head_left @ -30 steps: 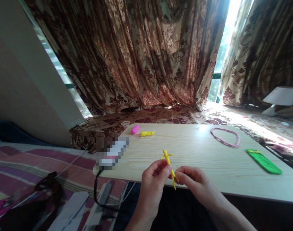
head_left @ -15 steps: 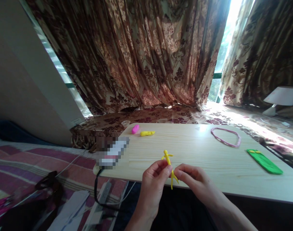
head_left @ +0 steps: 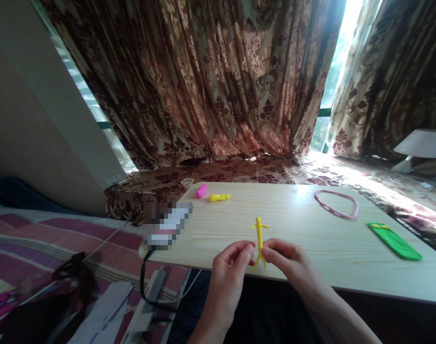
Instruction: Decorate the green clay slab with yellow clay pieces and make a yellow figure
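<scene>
A thin yellow modelling-clay figure [head_left: 260, 234] stands upright over the near edge of the table, with a round head, two short arms and two legs. Thumb and fingers of my right hand [head_left: 291, 260] pinch it at the lower body, just above the legs. My left hand [head_left: 228, 272] is closed, thumb against fingertips, right beside the figure's left side; nothing shows between them. Farther back on the table lie a pink clay lump [head_left: 201, 191] and a yellow clay piece [head_left: 219, 197].
On the wooden table [head_left: 275, 205] a pinkish twisted ring [head_left: 336, 211] lies at right, near a flat green piece [head_left: 396, 242] with yellow bits. A blurred-out object [head_left: 169, 227] occupies the left end. Beyond are a white lamp [head_left: 418, 144] and curtains [head_left: 239, 86].
The figure has passed from my left hand's pinch to my right hand's. It has shifted slightly right and up and turned from leaning to nearly upright.
</scene>
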`<state>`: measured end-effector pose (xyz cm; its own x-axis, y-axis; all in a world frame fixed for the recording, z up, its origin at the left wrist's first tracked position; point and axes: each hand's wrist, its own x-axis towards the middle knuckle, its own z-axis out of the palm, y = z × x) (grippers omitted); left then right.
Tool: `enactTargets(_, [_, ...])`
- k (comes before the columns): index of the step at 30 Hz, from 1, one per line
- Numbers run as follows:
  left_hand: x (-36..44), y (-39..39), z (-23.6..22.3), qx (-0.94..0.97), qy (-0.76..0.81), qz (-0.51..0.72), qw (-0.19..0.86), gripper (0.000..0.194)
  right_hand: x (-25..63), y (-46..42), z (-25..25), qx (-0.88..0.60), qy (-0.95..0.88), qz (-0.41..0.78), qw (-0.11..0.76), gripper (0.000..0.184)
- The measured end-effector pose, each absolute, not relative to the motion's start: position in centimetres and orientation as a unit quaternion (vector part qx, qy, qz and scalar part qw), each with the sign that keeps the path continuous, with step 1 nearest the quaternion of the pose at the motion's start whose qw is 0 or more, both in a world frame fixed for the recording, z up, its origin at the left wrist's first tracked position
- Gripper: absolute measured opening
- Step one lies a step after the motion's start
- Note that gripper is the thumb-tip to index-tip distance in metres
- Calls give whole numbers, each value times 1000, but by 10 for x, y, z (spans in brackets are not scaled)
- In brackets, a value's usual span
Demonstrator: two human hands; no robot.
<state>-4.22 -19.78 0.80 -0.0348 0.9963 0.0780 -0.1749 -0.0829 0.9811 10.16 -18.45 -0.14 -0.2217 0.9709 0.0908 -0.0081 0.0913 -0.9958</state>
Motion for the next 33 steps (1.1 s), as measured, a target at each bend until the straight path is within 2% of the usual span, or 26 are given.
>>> enactTargets(11, [-47,-200,2,559,439,519,474,14,99,-186,1,-419,-551,539,479,20])
enactTargets(33, [-46,-200,-2,567,444,520,460,15,96,-182,2,-420,-559,528,482,21])
